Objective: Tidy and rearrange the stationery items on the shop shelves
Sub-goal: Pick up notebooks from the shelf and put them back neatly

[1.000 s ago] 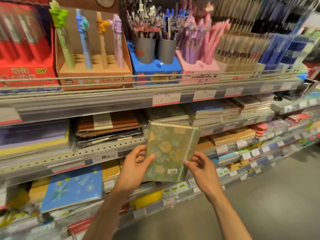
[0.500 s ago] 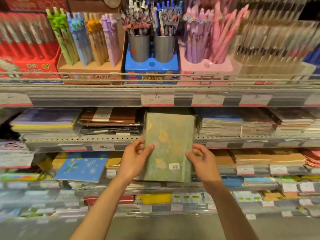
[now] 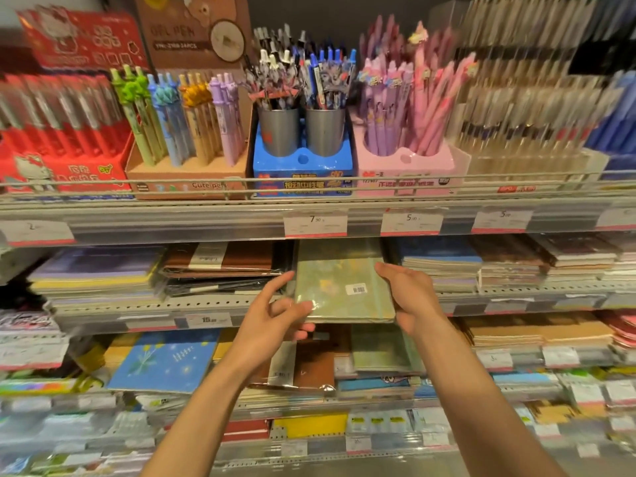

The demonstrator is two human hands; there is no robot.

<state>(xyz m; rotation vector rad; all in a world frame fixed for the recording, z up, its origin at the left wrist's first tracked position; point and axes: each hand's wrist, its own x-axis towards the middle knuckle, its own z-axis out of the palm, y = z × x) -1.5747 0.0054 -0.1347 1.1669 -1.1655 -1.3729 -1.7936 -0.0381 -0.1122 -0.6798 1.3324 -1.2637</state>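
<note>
— What's in front of you?

— The shop shelves [image 3: 241, 222], tier on tier. Pen stands [image 3: 303, 156] line the top tier; below it run flat stacks of notebooks [image 3: 444, 266], laid cover-up so they stack square.

— And the piece you're working?

— A green floral notebook [image 3: 340, 287], wrapped in clear film, lying nearly flat in the gap between the brown stack [image 3: 220, 263] and the blue one. Its long axis runs front to back into the shelf; the near short edge overhangs the shelf lip, barcode sticker facing up.

— How are you holding it?

— My right hand [image 3: 409, 297] presses flat along its right edge, fingers pointing inward to steer it straight. My left hand [image 3: 272, 318] has its grip half spread, thumb and fingers at the near left corner; blur makes it hard to tell, but it looks like a light pinch on the film, not a firm clamp.

— Next?

— I'd judge it needs a push deeper until flush.
</note>
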